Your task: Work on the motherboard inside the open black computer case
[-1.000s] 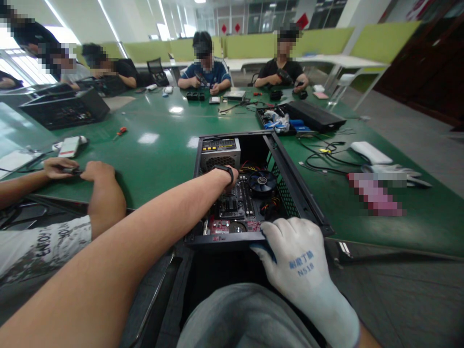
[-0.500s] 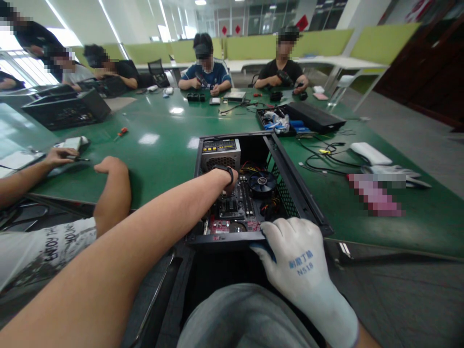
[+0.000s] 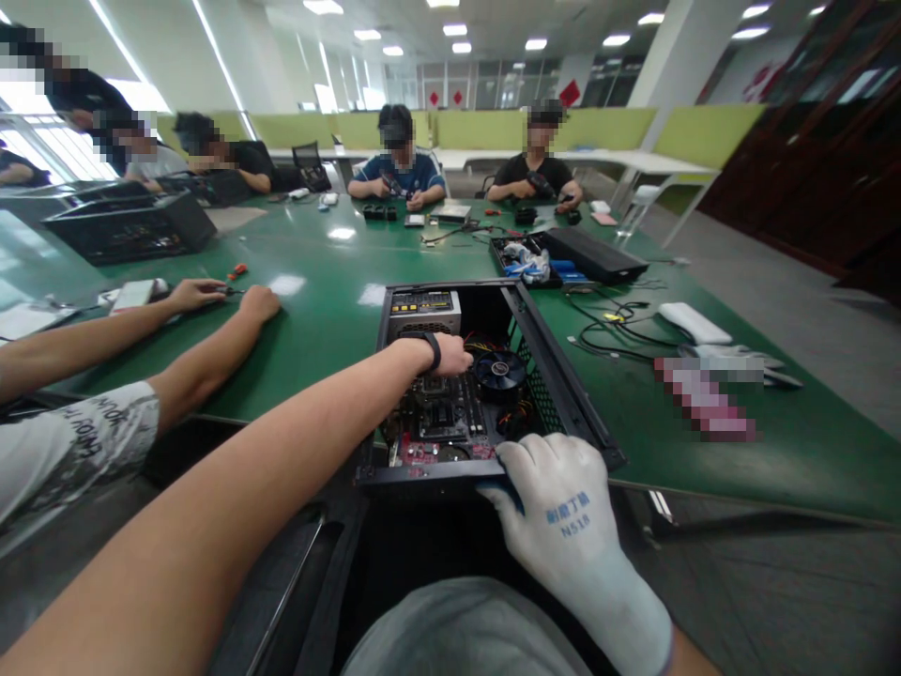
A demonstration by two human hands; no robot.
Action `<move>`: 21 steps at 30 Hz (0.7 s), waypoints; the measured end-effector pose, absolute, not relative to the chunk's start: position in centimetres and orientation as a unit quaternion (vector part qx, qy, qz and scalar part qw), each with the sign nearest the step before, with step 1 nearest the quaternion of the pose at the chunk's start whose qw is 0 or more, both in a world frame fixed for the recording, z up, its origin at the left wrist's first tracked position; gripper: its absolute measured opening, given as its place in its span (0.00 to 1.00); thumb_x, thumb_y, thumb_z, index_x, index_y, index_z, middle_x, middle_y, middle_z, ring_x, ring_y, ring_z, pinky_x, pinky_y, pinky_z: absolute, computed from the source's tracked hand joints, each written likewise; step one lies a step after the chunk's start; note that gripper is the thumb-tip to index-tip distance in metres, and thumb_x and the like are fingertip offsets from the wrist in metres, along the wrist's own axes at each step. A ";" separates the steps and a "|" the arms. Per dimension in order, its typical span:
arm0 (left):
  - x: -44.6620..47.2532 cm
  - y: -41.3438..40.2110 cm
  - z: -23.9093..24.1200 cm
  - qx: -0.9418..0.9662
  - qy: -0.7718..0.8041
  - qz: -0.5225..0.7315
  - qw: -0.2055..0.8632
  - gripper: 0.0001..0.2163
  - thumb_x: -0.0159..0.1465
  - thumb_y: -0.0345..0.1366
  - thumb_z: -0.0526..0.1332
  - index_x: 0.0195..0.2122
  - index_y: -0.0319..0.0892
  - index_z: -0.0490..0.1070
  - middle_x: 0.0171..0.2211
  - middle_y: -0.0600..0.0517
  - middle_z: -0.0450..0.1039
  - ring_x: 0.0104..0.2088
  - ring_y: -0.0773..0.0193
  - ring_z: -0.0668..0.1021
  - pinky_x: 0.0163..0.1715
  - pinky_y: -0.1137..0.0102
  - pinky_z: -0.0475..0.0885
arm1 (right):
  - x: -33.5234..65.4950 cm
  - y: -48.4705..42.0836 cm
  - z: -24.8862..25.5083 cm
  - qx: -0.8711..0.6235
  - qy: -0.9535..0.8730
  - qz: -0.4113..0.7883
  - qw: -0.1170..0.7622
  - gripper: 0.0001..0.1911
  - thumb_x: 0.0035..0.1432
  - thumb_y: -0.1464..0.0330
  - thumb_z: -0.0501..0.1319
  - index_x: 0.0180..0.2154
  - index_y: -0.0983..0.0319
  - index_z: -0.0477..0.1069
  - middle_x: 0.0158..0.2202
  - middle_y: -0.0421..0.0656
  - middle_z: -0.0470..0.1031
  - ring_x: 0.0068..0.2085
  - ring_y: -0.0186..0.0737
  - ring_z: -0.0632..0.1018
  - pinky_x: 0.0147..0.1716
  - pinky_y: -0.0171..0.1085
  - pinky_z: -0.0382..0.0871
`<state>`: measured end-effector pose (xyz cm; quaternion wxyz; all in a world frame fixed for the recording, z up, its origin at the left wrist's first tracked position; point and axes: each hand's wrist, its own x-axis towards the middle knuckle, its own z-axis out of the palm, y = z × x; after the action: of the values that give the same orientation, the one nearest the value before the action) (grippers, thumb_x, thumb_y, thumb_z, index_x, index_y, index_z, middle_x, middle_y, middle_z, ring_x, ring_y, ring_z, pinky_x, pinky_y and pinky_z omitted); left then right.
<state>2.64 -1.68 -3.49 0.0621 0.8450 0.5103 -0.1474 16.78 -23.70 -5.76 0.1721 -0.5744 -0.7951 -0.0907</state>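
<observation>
A bare left hand (image 3: 451, 353) comes into fuller view inside an open computer case (image 3: 433, 472), its knuckles showing beside the fan (image 3: 500, 372); half a second earlier it was mostly hidden behind its own wrist. Whether its fingers hold anything cannot be told. The gloved right hand (image 3: 556, 507) stays clamped on the near edge of the case, which lies open side up on the green worktop (image 3: 324, 347), at its near edge. The two hands are apart. The camera's view has tilted up, taking in more ceiling lights (image 3: 461, 47), while a neighbor's two hands (image 3: 229, 299) have shifted to just beside one orange-handled screwdriver (image 3: 237, 271).

By count, the case holds one fan, one power box (image 3: 426, 305) and one main circuit board (image 3: 442, 415); one black band (image 3: 435, 352) circles the left wrist. To the right lie one white box (image 3: 694, 324) and a tangle of black cables (image 3: 598, 329), too knotted to number. Two people sit across the worktop, one in blue (image 3: 398, 176), one in black (image 3: 539, 169).
</observation>
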 end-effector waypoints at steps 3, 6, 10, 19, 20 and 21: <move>2.1 -1.4 -1.4 0.848 0.526 -0.048 0.043 0.24 0.68 0.45 0.44 0.49 0.35 0.74 0.49 0.38 0.77 0.47 0.54 0.79 0.42 0.69 0.71 | 17.1 -21.3 -5.4 -0.572 -0.800 -0.102 0.151 0.13 0.59 0.57 0.61 0.39 0.59 0.69 0.34 0.44 0.70 0.38 0.45 0.66 0.38 0.43 0.49; 1.2 -1.1 0.9 0.844 0.535 0.028 0.017 0.25 0.69 0.44 0.41 0.42 0.36 0.75 0.43 0.40 0.79 0.44 0.56 0.79 0.43 0.70 0.70 | 17.3 -17.1 -5.0 -0.569 -0.802 -0.134 0.121 0.15 0.60 0.55 0.60 0.40 0.60 0.69 0.37 0.45 0.71 0.40 0.46 0.67 0.39 0.42 0.50; -0.2 -1.0 2.8 0.825 0.553 0.115 -0.001 0.22 0.70 0.43 0.41 0.40 0.39 0.74 0.41 0.43 0.78 0.42 0.57 0.78 0.44 0.69 0.68 | 17.1 -9.6 -4.6 -0.575 -0.796 -0.152 0.112 0.19 0.62 0.54 0.57 0.45 0.62 0.68 0.42 0.50 0.72 0.43 0.47 0.69 0.41 0.43 0.54; -2.4 -1.0 2.4 0.778 0.587 0.220 0.042 0.14 0.69 0.40 0.46 0.37 0.42 0.70 0.37 0.44 0.78 0.38 0.57 0.77 0.37 0.67 0.66 | 15.0 6.9 -4.0 -0.615 -0.768 -0.166 0.061 0.22 0.63 0.56 0.59 0.53 0.62 0.68 0.52 0.47 0.70 0.49 0.42 0.74 0.49 0.48 0.70; -2.7 -1.0 2.2 0.777 0.588 0.221 0.046 0.14 0.69 0.40 0.46 0.36 0.42 0.69 0.37 0.44 0.77 0.37 0.57 0.77 0.37 0.67 0.66 | 14.9 8.1 -4.0 -0.618 -0.766 -0.166 0.057 0.22 0.63 0.56 0.59 0.53 0.62 0.68 0.52 0.47 0.70 0.49 0.43 0.74 0.49 0.48 0.70; -2.9 -1.1 2.1 0.775 0.590 0.221 0.049 0.14 0.69 0.40 0.46 0.36 0.42 0.69 0.36 0.44 0.77 0.37 0.57 0.77 0.37 0.67 0.66 | 14.8 9.0 -3.9 -0.620 -0.765 -0.166 0.054 0.22 0.63 0.57 0.59 0.53 0.62 0.68 0.53 0.48 0.70 0.49 0.43 0.74 0.48 0.48 0.71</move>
<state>-2.86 -1.09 2.11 0.0490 0.7753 0.5897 0.2209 14.78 9.00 -3.95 0.0539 -0.6202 -0.7648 -0.1659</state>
